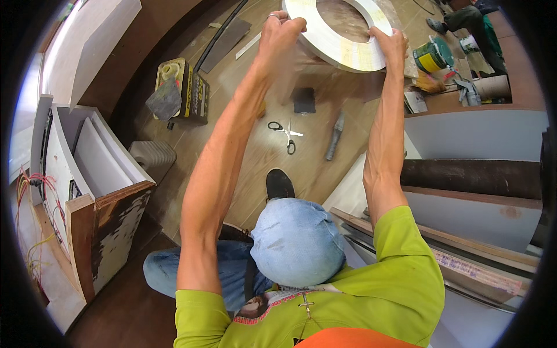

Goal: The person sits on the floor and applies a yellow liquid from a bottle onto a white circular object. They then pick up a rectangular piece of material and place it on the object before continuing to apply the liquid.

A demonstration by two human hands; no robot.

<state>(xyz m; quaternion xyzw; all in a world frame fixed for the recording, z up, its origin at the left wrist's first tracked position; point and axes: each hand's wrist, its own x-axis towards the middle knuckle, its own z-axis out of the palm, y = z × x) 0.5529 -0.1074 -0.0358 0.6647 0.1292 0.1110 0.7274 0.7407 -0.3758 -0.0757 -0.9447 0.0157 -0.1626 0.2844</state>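
Note:
A large white roll of edge-banding strip [350, 58] is held up off the floor at the top of the view. My right hand [392, 43] grips its right side, thumb over the inner rim. The closed fingers of my left hand [282, 32] are at its left outer edge, and what they pinch there is partly hidden. On the wood-look floor below lie opened scissors [288, 132] with black handles. Beside them are a dark square pad [304, 100] and a blade-like tool [334, 137] with a grey wrapped handle.
An adhesive can [198, 100] with a grey scrap [164, 101] on top stands left, near a ribbed white container [153, 153]. Loose wires [52, 187] hang from a cabinet [117, 230]. Shelving [474, 174] borders the right. Beyond are a green bucket [433, 55] and another person's leg [463, 21].

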